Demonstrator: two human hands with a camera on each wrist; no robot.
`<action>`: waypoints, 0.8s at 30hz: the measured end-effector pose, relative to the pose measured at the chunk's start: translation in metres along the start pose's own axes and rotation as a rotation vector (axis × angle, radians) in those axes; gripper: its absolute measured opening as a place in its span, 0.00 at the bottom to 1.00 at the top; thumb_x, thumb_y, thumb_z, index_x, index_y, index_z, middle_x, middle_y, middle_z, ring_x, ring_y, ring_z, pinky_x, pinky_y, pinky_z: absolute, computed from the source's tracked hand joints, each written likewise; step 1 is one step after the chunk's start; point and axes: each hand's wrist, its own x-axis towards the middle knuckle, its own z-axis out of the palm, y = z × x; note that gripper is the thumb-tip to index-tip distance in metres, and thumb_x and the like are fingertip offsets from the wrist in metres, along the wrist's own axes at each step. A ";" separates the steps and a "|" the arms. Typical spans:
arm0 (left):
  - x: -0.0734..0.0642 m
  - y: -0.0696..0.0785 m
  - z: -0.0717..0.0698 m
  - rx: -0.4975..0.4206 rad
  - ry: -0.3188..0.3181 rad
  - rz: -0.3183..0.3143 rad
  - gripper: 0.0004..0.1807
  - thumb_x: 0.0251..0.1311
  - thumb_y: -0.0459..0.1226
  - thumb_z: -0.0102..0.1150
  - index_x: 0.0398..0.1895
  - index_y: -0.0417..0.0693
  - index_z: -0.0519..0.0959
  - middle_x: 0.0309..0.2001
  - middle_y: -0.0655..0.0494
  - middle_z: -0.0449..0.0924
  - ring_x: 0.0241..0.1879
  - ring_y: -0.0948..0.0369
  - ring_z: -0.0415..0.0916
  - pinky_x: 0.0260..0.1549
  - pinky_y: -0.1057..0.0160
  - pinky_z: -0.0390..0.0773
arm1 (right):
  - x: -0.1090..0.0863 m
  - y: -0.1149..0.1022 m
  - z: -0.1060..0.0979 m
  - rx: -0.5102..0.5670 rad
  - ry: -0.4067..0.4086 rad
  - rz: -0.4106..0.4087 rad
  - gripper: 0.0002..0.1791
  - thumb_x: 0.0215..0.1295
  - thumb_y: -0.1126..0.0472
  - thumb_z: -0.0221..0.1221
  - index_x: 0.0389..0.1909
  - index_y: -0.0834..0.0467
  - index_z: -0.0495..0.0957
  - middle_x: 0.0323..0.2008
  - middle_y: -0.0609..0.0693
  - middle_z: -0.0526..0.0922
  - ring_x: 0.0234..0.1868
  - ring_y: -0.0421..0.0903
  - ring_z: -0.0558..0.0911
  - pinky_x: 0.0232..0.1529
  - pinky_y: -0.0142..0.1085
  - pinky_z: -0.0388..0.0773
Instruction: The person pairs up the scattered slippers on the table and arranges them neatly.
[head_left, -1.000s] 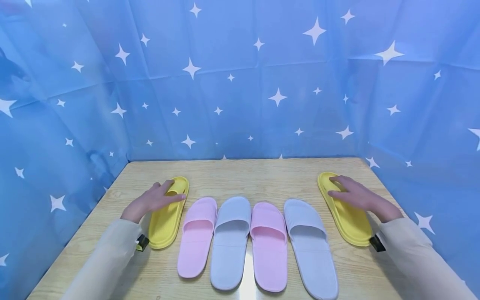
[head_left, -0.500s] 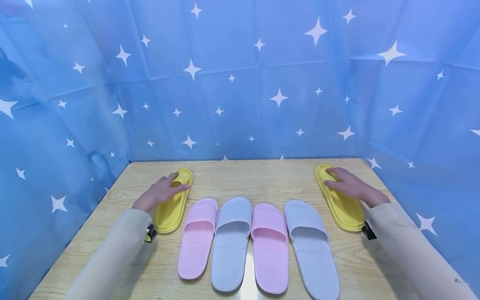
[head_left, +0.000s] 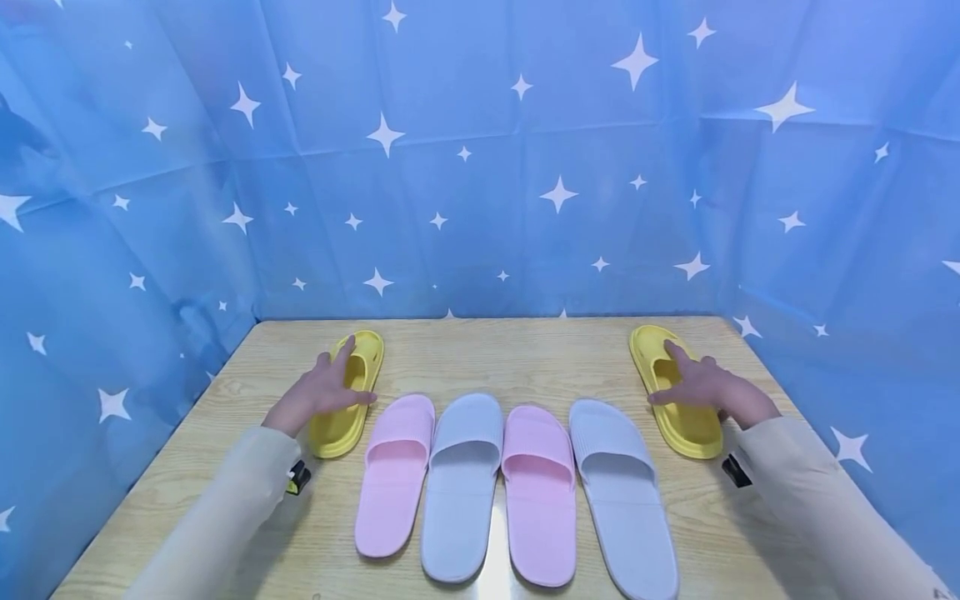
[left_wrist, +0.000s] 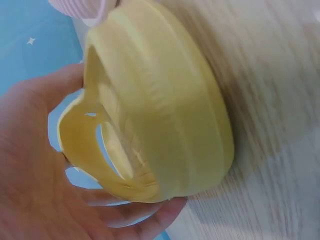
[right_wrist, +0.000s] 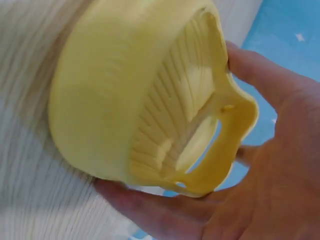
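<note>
1. Left of centre in the head view, one yellow slipper was laid on the wooden table, toe toward the back edge. Over it the left hand was placed, fingers spread, thumb extended toward frame right.
2. At right of centre, the other yellow slipper was laid, toe angled to upper left. By the right hand it was partly covered; fingers spread, thumb extended toward frame left.
3. In both wrist views, slipper framed between thumb and fingers; firmness of contact could not be told.
4. Across lower centre, side by side, were lined up: first pink slipper, first grey slipper, second pink slipper, second grey slipper.
5. Across the top, a blue star-printed curtain was hung.
</note>
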 end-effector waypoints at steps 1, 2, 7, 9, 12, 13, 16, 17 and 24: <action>-0.001 0.001 0.000 0.001 -0.004 0.000 0.62 0.62 0.61 0.63 0.85 0.52 0.33 0.77 0.19 0.40 0.65 0.19 0.63 0.61 0.26 0.70 | -0.001 -0.001 0.000 0.003 0.003 0.005 0.65 0.67 0.36 0.63 0.82 0.58 0.25 0.70 0.89 0.23 0.67 0.89 0.54 0.39 0.56 0.83; -0.001 0.002 0.000 0.002 -0.005 0.003 0.61 0.64 0.61 0.62 0.85 0.52 0.34 0.76 0.19 0.42 0.65 0.20 0.64 0.61 0.26 0.70 | -0.001 -0.001 0.000 0.001 0.008 0.002 0.64 0.67 0.37 0.62 0.82 0.58 0.27 0.70 0.89 0.24 0.66 0.89 0.54 0.40 0.57 0.83; 0.002 0.002 0.001 -0.005 -0.005 0.005 0.54 0.67 0.60 0.58 0.85 0.51 0.41 0.75 0.22 0.49 0.66 0.24 0.65 0.63 0.28 0.69 | 0.006 0.001 0.003 -0.022 0.031 -0.031 0.60 0.69 0.38 0.60 0.83 0.58 0.31 0.71 0.89 0.25 0.69 0.91 0.47 0.52 0.67 0.77; 0.005 0.000 0.002 0.001 -0.006 0.002 0.54 0.67 0.60 0.58 0.85 0.51 0.40 0.77 0.22 0.47 0.69 0.23 0.61 0.64 0.26 0.67 | 0.011 0.000 0.004 -0.035 0.038 -0.044 0.59 0.70 0.38 0.60 0.83 0.58 0.32 0.72 0.88 0.26 0.69 0.91 0.44 0.55 0.71 0.73; 0.009 -0.004 0.000 0.008 -0.004 -0.002 0.54 0.68 0.60 0.57 0.85 0.52 0.38 0.79 0.23 0.42 0.72 0.22 0.54 0.66 0.23 0.61 | 0.019 -0.005 0.004 -0.048 0.053 -0.064 0.58 0.70 0.38 0.59 0.84 0.57 0.33 0.72 0.88 0.26 0.70 0.91 0.42 0.58 0.74 0.69; 0.010 -0.005 -0.001 0.009 -0.005 -0.003 0.54 0.68 0.61 0.56 0.85 0.52 0.38 0.80 0.24 0.40 0.73 0.22 0.51 0.67 0.23 0.59 | 0.022 -0.007 0.003 -0.052 0.057 -0.068 0.57 0.71 0.38 0.59 0.84 0.57 0.34 0.72 0.88 0.26 0.71 0.91 0.42 0.59 0.74 0.69; 0.013 -0.007 -0.005 -0.012 -0.009 -0.004 0.54 0.68 0.60 0.57 0.85 0.53 0.38 0.81 0.25 0.38 0.76 0.23 0.47 0.69 0.22 0.56 | 0.029 -0.013 0.001 -0.060 0.075 -0.083 0.57 0.70 0.38 0.59 0.84 0.56 0.35 0.73 0.87 0.26 0.72 0.89 0.38 0.64 0.78 0.60; 0.013 -0.007 -0.006 -0.021 -0.013 -0.001 0.54 0.68 0.60 0.57 0.85 0.53 0.38 0.81 0.25 0.38 0.76 0.24 0.45 0.69 0.22 0.55 | 0.032 -0.015 0.001 -0.066 0.082 -0.087 0.57 0.70 0.38 0.60 0.84 0.56 0.36 0.73 0.86 0.27 0.72 0.89 0.38 0.65 0.79 0.57; 0.021 -0.011 -0.011 -0.068 -0.022 -0.008 0.55 0.68 0.58 0.59 0.86 0.53 0.38 0.81 0.28 0.38 0.79 0.28 0.40 0.71 0.23 0.50 | 0.043 -0.028 -0.001 -0.076 0.081 -0.081 0.56 0.70 0.37 0.59 0.84 0.54 0.36 0.75 0.84 0.28 0.74 0.87 0.38 0.67 0.80 0.49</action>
